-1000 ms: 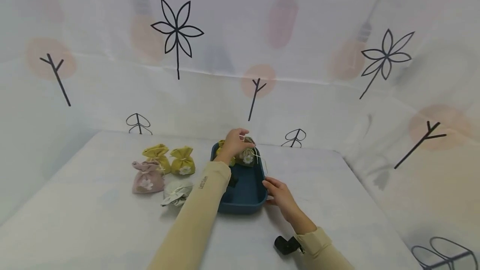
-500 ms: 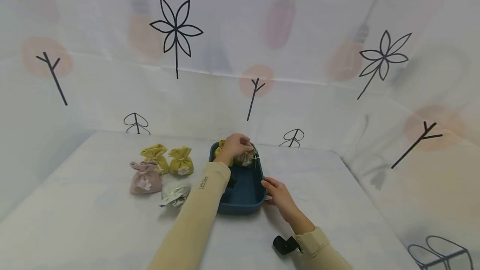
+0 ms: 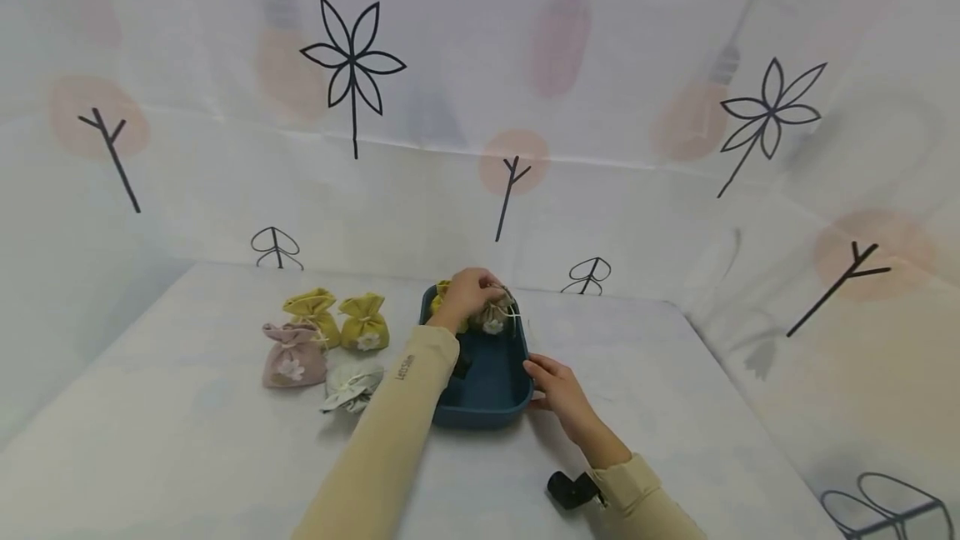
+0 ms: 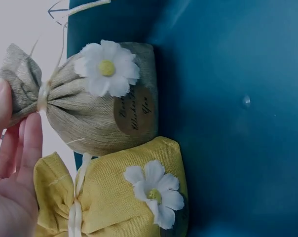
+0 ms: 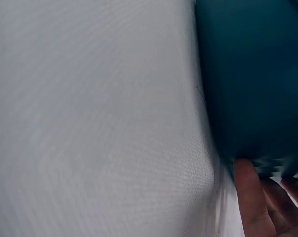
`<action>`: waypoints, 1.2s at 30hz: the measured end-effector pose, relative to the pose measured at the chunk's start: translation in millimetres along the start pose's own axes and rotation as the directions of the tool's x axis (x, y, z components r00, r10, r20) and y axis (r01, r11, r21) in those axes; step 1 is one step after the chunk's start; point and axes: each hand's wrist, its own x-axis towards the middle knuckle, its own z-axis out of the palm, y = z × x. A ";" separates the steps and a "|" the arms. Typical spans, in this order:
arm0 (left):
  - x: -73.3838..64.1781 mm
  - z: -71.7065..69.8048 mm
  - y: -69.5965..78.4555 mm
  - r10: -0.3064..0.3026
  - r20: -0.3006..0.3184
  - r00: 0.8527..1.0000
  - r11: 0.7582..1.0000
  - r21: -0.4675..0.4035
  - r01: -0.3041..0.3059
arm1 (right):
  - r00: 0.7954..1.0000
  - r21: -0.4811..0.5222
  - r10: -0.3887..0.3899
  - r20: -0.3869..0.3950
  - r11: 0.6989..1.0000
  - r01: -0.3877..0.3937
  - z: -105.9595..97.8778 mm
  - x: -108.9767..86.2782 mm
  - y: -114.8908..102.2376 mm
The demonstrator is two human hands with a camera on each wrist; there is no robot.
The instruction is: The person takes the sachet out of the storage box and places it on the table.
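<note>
In the far part of the blue tray (image 3: 483,417), my left hand (image 3: 467,294) pinches the gathered top of a grey-brown drawstring pouch (image 4: 97,113). A white fabric flower and a round label mark that pouch. Right beside it lies a yellow drawstring pouch (image 4: 117,197), also flowered, partly hidden by my hand in the head view. My right hand (image 3: 566,398) touches the tray's right side, its fingertips against the wall (image 5: 255,98). Its fingers look nearly straight.
Left of the tray stand two yellow pouches (image 3: 365,323), a pink pouch (image 3: 294,357) and a pale grey pouch (image 3: 352,386) on the white table (image 3: 187,440). A black device (image 3: 572,490) is by the right wrist. A printed cloth (image 3: 442,73) hangs behind.
My left hand has come down slightly with the grey-brown pouch, which now sits lower in the tray. The right hand stays at the tray's side.
</note>
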 end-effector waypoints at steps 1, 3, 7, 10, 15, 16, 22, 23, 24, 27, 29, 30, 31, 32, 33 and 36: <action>0.2 -0.2 -0.6 0.002 -0.007 1.000 1.000 -0.003 -0.002 | 1.000 -0.001 0.002 -0.002 1.000 -0.002 -0.2 0.3 0.2; 0.2 -0.9 -1.3 0.005 -0.028 1.000 1.000 -0.019 -0.005 | 1.000 -0.006 0.002 -0.003 1.000 -0.002 -0.5 0.5 0.3; 0.7 -2.1 -2.9 0.012 -0.082 0.997 0.998 -0.060 -0.017 | 1.000 -0.002 0.005 -0.003 1.000 -0.005 -0.3 -0.4 0.2; -0.2 -4.4 -2.3 0.018 -0.114 0.993 0.996 -0.090 -0.028 | 1.000 -0.004 0.000 0.000 1.000 0.000 0.7 -1.4 0.3; -2.6 -9.4 2.8 0.057 -0.147 0.988 0.990 -0.122 -0.076 | 1.000 -0.009 -0.003 0.000 1.000 0.003 0.9 -2.1 0.5; -3.1 -10.8 4.3 0.070 -0.152 0.986 0.988 -0.124 -0.089 | 1.000 -0.014 -0.008 0.002 1.000 0.008 0.6 -2.1 0.4; -5.1 -19.1 13.1 0.128 -0.168 0.977 0.979 -0.138 -0.152 | 1.000 -0.019 -0.004 0.003 1.000 0.004 -0.1 -1.0 -0.7; -5.6 -20.4 14.9 0.134 -0.171 0.976 0.977 -0.143 -0.159 | 1.000 -0.017 0.002 0.003 1.000 -0.002 -0.1 -0.8 -0.7; -5.9 -21.6 16.4 0.138 -0.173 0.975 0.975 -0.148 -0.164 | 1.000 -0.019 0.003 0.007 1.000 -0.003 -0.2 -0.8 -0.7; -7.7 -25.1 21.2 0.151 -0.179 0.972 0.972 -0.153 -0.180 | 1.000 -0.027 0.006 0.013 1.000 -0.006 -0.7 -0.6 0.0; -9.0 -26.6 23.4 0.167 -0.175 0.970 0.970 -0.149 -0.194 | 1.000 -0.025 0.007 0.010 1.000 -0.007 -1.1 -0.6 0.3; -9.4 -27.1 24.2 0.175 -0.172 0.969 0.968 -0.147 -0.201 | 1.000 -0.024 0.007 0.007 1.000 -0.007 -1.3 -0.6 0.4; -10.4 -28.0 25.4 0.184 -0.171 0.968 0.967 -0.147 -0.210 | 1.000 -0.024 0.006 0.005 1.000 -0.006 -1.5 -0.5 0.7; -11.4 -29.1 26.7 0.192 -0.172 0.966 0.965 -0.146 -0.218 | 1.000 -0.023 0.007 0.005 1.000 -0.007 -1.6 -0.4 0.7; -12.6 -30.4 28.3 0.199 -0.173 0.965 0.963 -0.147 -0.225 | 1.000 -0.022 0.006 0.005 1.000 -0.006 -1.6 -0.3 0.8; -17.3 -35.2 33.9 0.212 -0.178 0.961 0.957 -0.162 -0.241 | 1.000 -0.024 0.006 0.006 1.000 -0.006 -1.6 0.0 0.4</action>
